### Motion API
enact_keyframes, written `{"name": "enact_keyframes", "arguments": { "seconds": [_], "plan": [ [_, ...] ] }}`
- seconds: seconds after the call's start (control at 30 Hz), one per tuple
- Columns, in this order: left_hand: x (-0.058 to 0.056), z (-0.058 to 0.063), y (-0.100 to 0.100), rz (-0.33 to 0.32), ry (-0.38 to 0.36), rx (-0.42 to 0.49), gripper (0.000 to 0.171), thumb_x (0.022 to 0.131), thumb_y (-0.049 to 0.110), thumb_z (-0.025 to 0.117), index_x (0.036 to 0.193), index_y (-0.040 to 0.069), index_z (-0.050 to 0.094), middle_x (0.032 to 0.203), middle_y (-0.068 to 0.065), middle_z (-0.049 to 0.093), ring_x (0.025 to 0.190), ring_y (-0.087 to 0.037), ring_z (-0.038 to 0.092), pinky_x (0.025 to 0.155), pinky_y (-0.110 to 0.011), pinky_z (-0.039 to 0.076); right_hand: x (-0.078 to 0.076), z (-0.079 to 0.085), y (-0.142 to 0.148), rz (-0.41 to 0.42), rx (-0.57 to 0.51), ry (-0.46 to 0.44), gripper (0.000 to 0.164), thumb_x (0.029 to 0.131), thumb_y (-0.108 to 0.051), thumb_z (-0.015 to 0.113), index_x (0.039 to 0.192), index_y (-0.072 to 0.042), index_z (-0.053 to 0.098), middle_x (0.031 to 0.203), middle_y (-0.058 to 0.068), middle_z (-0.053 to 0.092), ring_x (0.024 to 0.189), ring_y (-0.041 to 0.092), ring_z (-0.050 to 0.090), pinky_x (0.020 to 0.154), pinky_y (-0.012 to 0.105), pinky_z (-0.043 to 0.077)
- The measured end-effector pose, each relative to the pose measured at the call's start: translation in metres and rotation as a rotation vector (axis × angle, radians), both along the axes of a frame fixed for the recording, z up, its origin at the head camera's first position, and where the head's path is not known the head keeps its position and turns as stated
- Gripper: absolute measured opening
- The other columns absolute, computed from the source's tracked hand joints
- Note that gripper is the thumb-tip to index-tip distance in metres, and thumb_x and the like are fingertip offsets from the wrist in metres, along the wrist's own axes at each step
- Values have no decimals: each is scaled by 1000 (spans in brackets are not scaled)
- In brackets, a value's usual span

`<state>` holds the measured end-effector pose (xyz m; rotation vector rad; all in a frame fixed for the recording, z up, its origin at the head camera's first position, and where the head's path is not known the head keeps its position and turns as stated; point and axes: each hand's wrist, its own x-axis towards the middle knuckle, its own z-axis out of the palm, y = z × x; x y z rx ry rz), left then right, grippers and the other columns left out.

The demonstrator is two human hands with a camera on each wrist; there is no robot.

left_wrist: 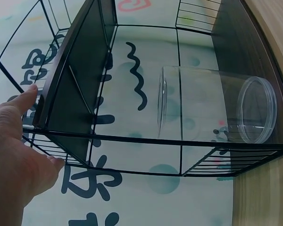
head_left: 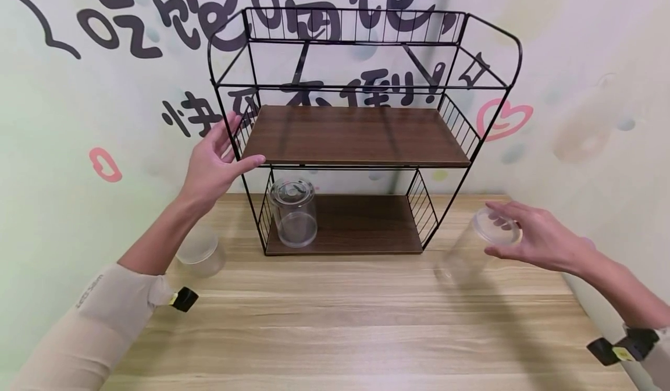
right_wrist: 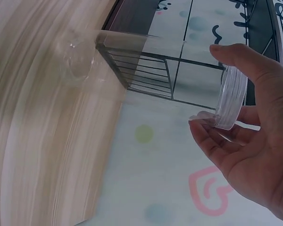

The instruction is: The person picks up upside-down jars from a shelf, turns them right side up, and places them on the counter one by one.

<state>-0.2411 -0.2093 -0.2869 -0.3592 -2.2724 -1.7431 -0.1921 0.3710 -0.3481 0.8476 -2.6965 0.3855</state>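
Note:
In the head view my left hand (head_left: 211,161) is at the left side of a two-tier black wire rack (head_left: 489,129). Its thumb reaches across the front edge of the upper brown shelf (head_left: 356,135), and the fingers lie outside the side rail, around the post. My right hand (head_left: 544,237) grips a clear lidded jar (head_left: 466,257) by its lid (right_wrist: 233,96), thumb on one side and fingers on the other. This jar is right of the rack, close over the wooden table. Another clear jar (head_left: 294,216) stands on the lower shelf, at its left end.
A third clear container (head_left: 200,254) stands on the table (head_left: 335,327) left of the rack, partly behind the left forearm. Behind the rack rises a wall (head_left: 131,106) with large dark lettering and pink hearts. The upper shelf bears nothing; the rack's top is an open frame.

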Motion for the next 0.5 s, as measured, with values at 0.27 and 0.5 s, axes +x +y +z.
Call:
{"name": "enact_keyframes", "arguments": {
  "seconds": [0.27, 0.5],
  "plan": [
    [-6, 3, 1, 0, -15, -69, 100, 88, 15, 89, 168, 14, 29, 174, -1, 31, 159, -18, 30, 131, -45, 28, 0, -7, 2, 9, -10, -29, 86, 65, -26, 101, 136, 8, 65, 108, 8, 76, 86, 21, 71, 65, 26, 56],
    [-10, 2, 2, -1, 22, -92, 96, 87, 11, 89, 166, 11, 34, 169, -8, 40, 154, -19, 41, 123, -24, 37, -1, -14, 5, 6, -1, -54, 89, 62, -27, 103, 136, 8, 65, 106, 9, 76, 83, 19, 70, 63, 28, 56]
  ]
}}
